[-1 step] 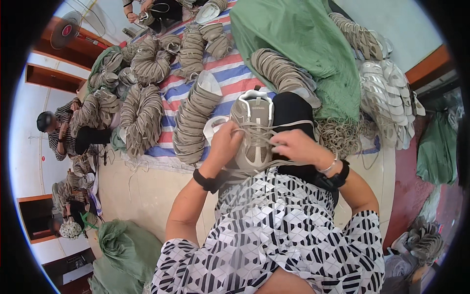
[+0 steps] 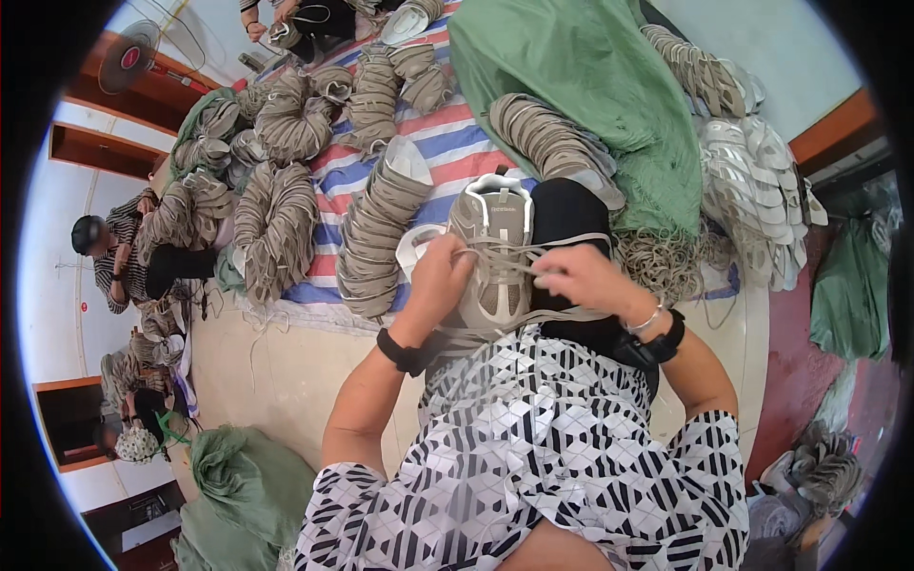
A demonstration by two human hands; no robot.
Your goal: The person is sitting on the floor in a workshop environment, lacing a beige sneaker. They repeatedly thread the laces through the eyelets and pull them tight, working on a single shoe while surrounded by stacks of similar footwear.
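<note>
A beige-grey shoe upper (image 2: 505, 217) with a white collar lining lies over my lap, its toe toward me. Flat beige shoelace (image 2: 503, 255) crosses its middle in loose strands. At the upper's left edge, my left hand (image 2: 442, 276) is closed with its fingertips pinching lace; the exact grip is partly hidden. My right hand (image 2: 583, 280) pinches a lace strand just right of the upper, over my dark trouser leg. More lace (image 2: 476, 337) trails across my lap below the toe. Beside my left hand sits a white-lined shoe part (image 2: 409, 249).
Stacked shoe uppers (image 2: 381, 233) stand on a striped sheet (image 2: 447, 164) ahead. A green sack (image 2: 581, 86) and a heap of laces (image 2: 659, 268) lie to the right. Another green sack (image 2: 243, 495) is at lower left. Other people (image 2: 119, 252) sit at left and far ahead.
My right hand has shifted slightly right and its fingers have changed pose on the lace. My left hand stays almost where it was.
</note>
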